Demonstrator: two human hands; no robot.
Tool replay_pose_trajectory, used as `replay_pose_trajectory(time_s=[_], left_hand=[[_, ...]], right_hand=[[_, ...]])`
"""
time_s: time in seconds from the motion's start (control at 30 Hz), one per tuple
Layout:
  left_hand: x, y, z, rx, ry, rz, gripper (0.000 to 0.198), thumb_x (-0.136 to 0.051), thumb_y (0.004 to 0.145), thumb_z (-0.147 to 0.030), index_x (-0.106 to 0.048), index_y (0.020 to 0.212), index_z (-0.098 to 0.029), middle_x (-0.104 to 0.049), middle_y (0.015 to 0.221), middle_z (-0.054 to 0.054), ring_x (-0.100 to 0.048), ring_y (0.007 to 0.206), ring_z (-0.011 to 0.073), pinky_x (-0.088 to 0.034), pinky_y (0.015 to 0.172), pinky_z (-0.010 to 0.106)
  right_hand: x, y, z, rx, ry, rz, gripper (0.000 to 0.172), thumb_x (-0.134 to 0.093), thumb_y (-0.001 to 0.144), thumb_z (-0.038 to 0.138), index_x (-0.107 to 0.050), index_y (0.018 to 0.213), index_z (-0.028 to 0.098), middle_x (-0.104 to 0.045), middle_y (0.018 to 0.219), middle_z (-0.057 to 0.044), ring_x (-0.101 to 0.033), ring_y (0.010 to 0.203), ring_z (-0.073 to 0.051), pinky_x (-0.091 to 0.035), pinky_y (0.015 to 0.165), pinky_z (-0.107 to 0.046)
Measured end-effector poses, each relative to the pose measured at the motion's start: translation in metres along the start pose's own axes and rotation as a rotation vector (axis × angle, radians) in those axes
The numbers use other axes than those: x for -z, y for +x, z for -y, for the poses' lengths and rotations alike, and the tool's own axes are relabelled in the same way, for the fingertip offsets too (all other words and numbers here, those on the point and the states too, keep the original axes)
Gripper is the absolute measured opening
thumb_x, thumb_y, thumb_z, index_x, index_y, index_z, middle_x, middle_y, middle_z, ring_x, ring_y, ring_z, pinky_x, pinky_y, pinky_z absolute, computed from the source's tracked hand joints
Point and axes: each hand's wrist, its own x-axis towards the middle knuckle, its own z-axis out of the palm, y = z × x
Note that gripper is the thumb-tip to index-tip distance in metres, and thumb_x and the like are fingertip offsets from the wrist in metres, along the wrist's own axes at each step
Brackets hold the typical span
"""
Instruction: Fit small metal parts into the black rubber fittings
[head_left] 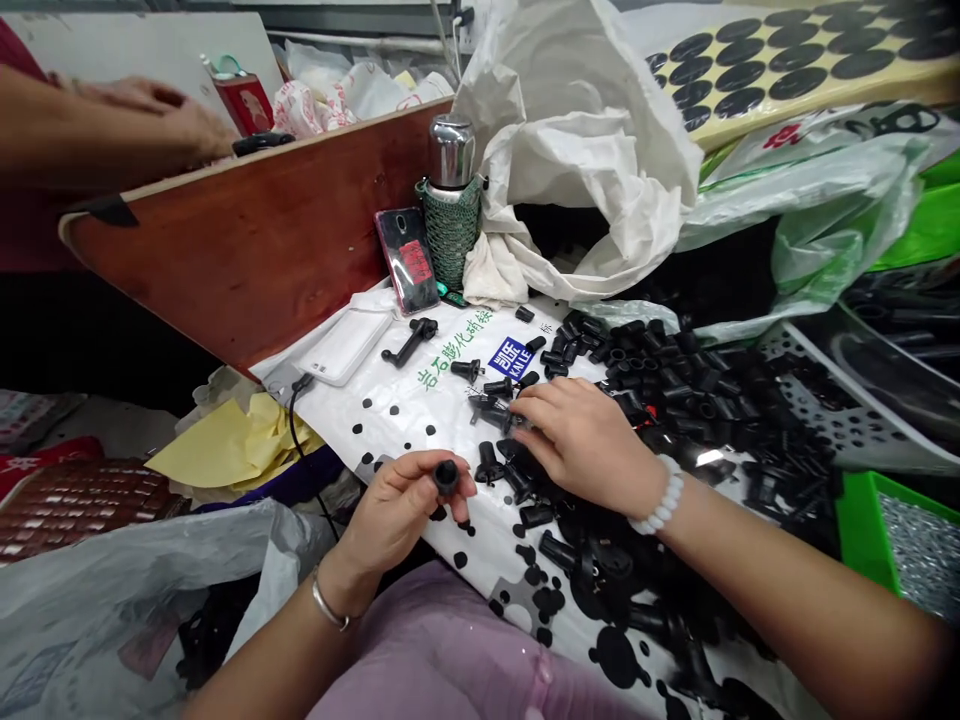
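Note:
My left hand (401,505) pinches a short black plastic sleeve (446,478) between thumb and fingers, its round end facing up toward me. Over the sheet to the right, my right hand (581,440) has its thumb and fingers closed around a small black plastic part (493,410) at the edge of the scattered pieces; the fingertips partly hide it. Close by lie a black part with a thin metal pin (466,370) and a black flanged piece (489,462). A large pile of black sleeves (675,370) spreads beyond my right hand.
A black crank-shaped piece (410,342) lies by a white power bank (351,345) with a cable. A phone (407,260) leans beside a steel flask (451,150). A green bin (870,530) of small metal parts is at right. Across a wooden board (300,200), another person's hands (165,120) work.

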Motion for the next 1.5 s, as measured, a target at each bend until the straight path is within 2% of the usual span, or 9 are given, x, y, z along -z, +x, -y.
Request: replay_pose_trajectory(time_s=[0.23, 0.5, 0.63, 0.8, 0.97, 1.03, 1.2, 1.3, 1.5], left_hand=[[0.015, 0.005, 0.005, 0.007, -0.021, -0.105, 0.025, -0.066, 0.076, -0.032, -0.067, 0.093, -0.014, -0.067, 0.074, 0.006, -0.059, 0.060, 0.0140, -0.044, 0.060, 0.029], [0.018, 0.010, 0.007, 0.029, -0.090, -0.171, 0.029, -0.068, 0.073, -0.034, -0.067, 0.092, -0.013, -0.065, 0.072, 0.006, -0.057, 0.059, 0.0127, -0.045, 0.062, 0.030], [0.019, 0.009, 0.009, 0.023, -0.098, -0.192, 0.031, -0.072, 0.070, -0.028, -0.067, 0.096, -0.013, -0.066, 0.076, 0.006, -0.059, 0.062, 0.0125, -0.045, 0.065, 0.029], [0.017, 0.009, 0.011, -0.014, -0.082, -0.224, 0.023, -0.068, 0.075, -0.024, -0.067, 0.097, -0.019, -0.067, 0.095, 0.005, -0.061, 0.079, 0.0138, -0.047, 0.078, 0.032], [0.008, 0.013, 0.009, -0.019, -0.042, -0.222, 0.022, -0.068, 0.073, -0.019, -0.069, 0.096, -0.017, -0.053, 0.126, 0.008, -0.052, 0.105, 0.0207, -0.046, 0.087, 0.035], [0.004, 0.015, 0.008, -0.001, -0.065, -0.192, 0.022, -0.068, 0.074, -0.020, -0.068, 0.096, -0.017, -0.058, 0.120, 0.009, -0.054, 0.103, 0.0209, -0.047, 0.085, 0.035], [-0.005, 0.016, -0.002, 0.072, -0.140, -0.103, 0.017, -0.066, 0.076, -0.023, -0.069, 0.089, -0.013, -0.068, 0.087, 0.008, -0.061, 0.072, 0.0142, -0.051, 0.066, 0.027], [-0.008, 0.013, -0.012, 0.131, -0.197, -0.050, 0.021, -0.066, 0.076, -0.025, -0.069, 0.090, -0.010, -0.067, 0.081, 0.008, -0.060, 0.065, 0.0108, -0.051, 0.061, 0.022], [-0.021, 0.004, -0.023, 0.271, -0.496, 0.117, 0.023, -0.064, 0.078, -0.023, -0.067, 0.092, -0.005, -0.068, 0.080, 0.009, -0.062, 0.064, 0.0098, -0.053, 0.058, 0.017]], right_hand=[[-0.005, 0.027, -0.006, 0.055, -0.129, 0.180, 0.021, -0.060, 0.078, 0.021, -0.059, 0.098, 0.013, -0.060, 0.093, -0.010, -0.051, 0.093, -0.024, -0.033, 0.087, -0.039], [-0.025, 0.061, 0.002, -0.040, -0.203, 0.290, 0.012, -0.058, 0.080, 0.023, -0.060, 0.083, 0.012, -0.059, 0.085, -0.010, -0.056, 0.076, -0.020, -0.041, 0.067, -0.032], [-0.035, 0.063, 0.006, -0.031, -0.142, 0.326, 0.008, -0.057, 0.081, 0.018, -0.058, 0.083, 0.011, -0.057, 0.086, -0.005, -0.055, 0.074, -0.016, -0.044, 0.065, -0.029], [-0.029, 0.056, 0.001, -0.038, 0.057, 0.259, 0.008, -0.057, 0.079, 0.013, -0.058, 0.088, 0.013, -0.057, 0.089, -0.007, -0.055, 0.079, -0.016, -0.044, 0.070, -0.027], [-0.016, 0.046, 0.000, -0.085, 0.309, 0.112, 0.006, -0.057, 0.081, 0.015, -0.057, 0.087, 0.015, -0.057, 0.083, -0.003, -0.054, 0.073, -0.013, -0.044, 0.068, -0.026], [-0.014, 0.040, 0.003, -0.104, 0.404, 0.056, 0.005, -0.057, 0.082, 0.017, -0.057, 0.087, 0.015, -0.057, 0.080, -0.002, -0.053, 0.068, -0.012, -0.044, 0.063, -0.025], [-0.007, 0.023, 0.016, -0.105, 0.606, -0.032, 0.012, -0.058, 0.081, 0.024, -0.057, 0.089, 0.015, -0.056, 0.081, -0.004, -0.054, 0.072, -0.013, -0.046, 0.065, -0.027], [0.005, 0.010, 0.021, -0.068, 0.746, -0.009, 0.018, -0.055, 0.084, 0.030, -0.058, 0.095, 0.015, -0.056, 0.084, -0.004, -0.054, 0.069, -0.012, -0.048, 0.062, -0.025], [0.024, -0.010, 0.025, 0.026, 0.982, -0.040, 0.016, -0.050, 0.087, 0.014, -0.059, 0.100, 0.017, -0.057, 0.081, -0.003, -0.055, 0.065, -0.008, -0.048, 0.058, -0.020]])
